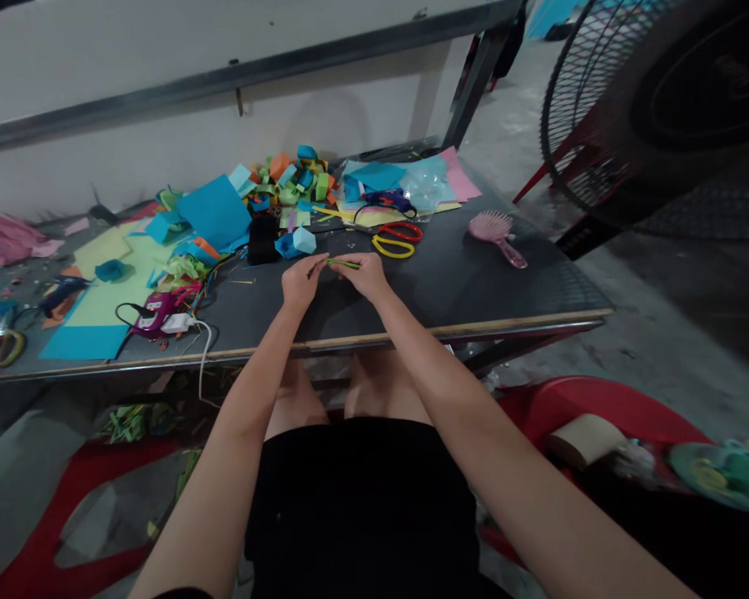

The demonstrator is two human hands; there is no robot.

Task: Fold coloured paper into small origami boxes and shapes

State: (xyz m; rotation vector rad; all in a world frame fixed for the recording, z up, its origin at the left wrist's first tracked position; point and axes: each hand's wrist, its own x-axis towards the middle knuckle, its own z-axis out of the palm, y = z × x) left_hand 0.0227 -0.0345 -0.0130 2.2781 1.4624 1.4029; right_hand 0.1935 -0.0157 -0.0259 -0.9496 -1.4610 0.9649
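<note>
Over the dark table (474, 283) my left hand (302, 280) and my right hand (367, 273) meet, each pinching one end of a thin green paper strip (343, 264). Both hands have their fingers closed on it, a little above the tabletop. Just beyond the hands lie a light blue folded paper piece (297, 242) and a black object (263, 239). Red and yellow scissors (397, 240) lie to the right of my right hand.
Coloured paper sheets (215, 212) and a heap of paper loops (293, 179) cover the back left. A purple glue gun (153, 314) with a white cable lies left. A pink hairbrush (498, 235) lies right. A large fan (655, 108) stands far right; red plastic chairs (590, 403) flank me.
</note>
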